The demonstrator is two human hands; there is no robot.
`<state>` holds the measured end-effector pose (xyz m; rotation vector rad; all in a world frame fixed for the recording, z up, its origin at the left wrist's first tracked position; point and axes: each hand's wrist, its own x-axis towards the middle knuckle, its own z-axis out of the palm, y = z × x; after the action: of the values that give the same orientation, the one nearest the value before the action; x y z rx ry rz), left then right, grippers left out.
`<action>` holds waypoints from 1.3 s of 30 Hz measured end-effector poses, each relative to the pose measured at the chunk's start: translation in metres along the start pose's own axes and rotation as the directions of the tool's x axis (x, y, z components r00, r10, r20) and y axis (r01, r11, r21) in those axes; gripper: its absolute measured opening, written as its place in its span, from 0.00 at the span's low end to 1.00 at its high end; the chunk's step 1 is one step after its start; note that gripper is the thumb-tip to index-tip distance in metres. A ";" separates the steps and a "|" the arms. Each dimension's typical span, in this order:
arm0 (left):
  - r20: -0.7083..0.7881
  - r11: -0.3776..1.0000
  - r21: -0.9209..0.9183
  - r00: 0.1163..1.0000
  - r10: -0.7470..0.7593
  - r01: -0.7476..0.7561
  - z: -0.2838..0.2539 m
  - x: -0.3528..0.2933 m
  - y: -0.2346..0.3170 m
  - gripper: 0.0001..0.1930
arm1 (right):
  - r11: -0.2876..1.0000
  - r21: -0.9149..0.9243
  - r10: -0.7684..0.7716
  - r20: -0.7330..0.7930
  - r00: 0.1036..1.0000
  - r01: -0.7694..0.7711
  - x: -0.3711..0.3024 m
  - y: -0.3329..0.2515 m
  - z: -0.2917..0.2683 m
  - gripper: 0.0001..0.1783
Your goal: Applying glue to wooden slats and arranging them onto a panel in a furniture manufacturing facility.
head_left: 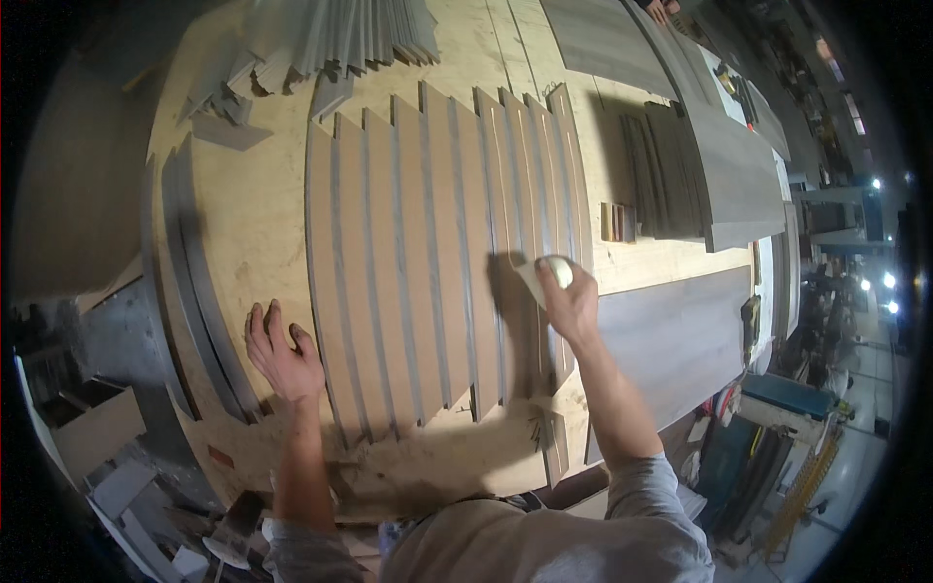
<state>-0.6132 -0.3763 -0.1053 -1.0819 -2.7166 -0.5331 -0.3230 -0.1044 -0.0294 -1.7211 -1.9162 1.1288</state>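
A row of long brown boards (389, 262) with grey edges and angled ends lies side by side on a plywood table (258, 204). Thin pale beads of glue run along several boards on the right side of the row. My right hand (571, 306) is wrapped round a white glue bottle (557, 272), tilted over these right-hand boards; a shadow hides part of the surface by its tip. At the row's left side, my left hand (284, 358) has its fingers spread and holds nothing. Whether it touches the table, I cannot tell.
Grey strips (340, 34) are heaped at the far left, and curved-looking grey strips (199, 282) lie at the left edge. On the right are large grey panels (671, 330), stacked dark strips (661, 170) and small blocks (618, 222). Another person's hand (661, 10) shows far right.
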 end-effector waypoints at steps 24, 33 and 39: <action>0.033 1.000 0.018 0.999 0.000 -0.001 0.001 0.000 -0.002 0.25 | 0.999 0.045 0.027 0.032 0.999 -0.028 -0.070 0.012 -0.046 0.17; -0.036 0.999 -0.018 0.999 0.038 -0.038 0.002 0.001 -0.004 0.25 | 0.984 0.060 -0.168 -0.028 0.985 0.169 0.100 -0.072 0.034 0.23; 0.040 1.000 -0.013 0.999 -0.025 0.026 -0.007 0.003 -0.003 0.26 | 0.980 0.016 -0.197 -0.067 0.978 0.198 0.190 -0.086 0.078 0.27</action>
<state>-0.6169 -0.3790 -0.0992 -1.0735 -2.7682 -0.5399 -0.4774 0.0517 -0.0646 -1.4981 -1.9760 1.0047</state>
